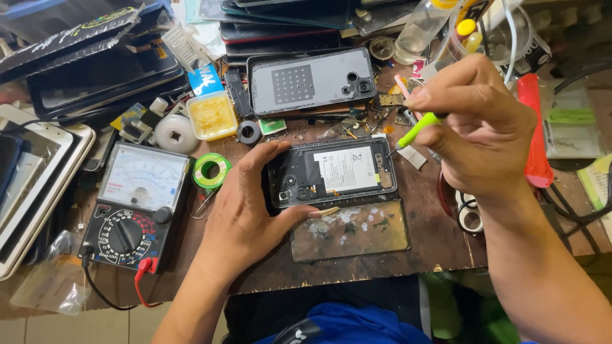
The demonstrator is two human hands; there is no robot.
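I am looking at a phone repair workshop. An open phone [333, 171], a meter with a dial [135, 205], solder wire [211, 171] and stacked phone parts [280, 25] are lying everywhere.

Multimeter [135, 207] left of opened phone [333, 171].

Left hand [245, 213] around opened phone [331, 171], right hand [481, 127] with seemingly green screwdriver [415, 130].
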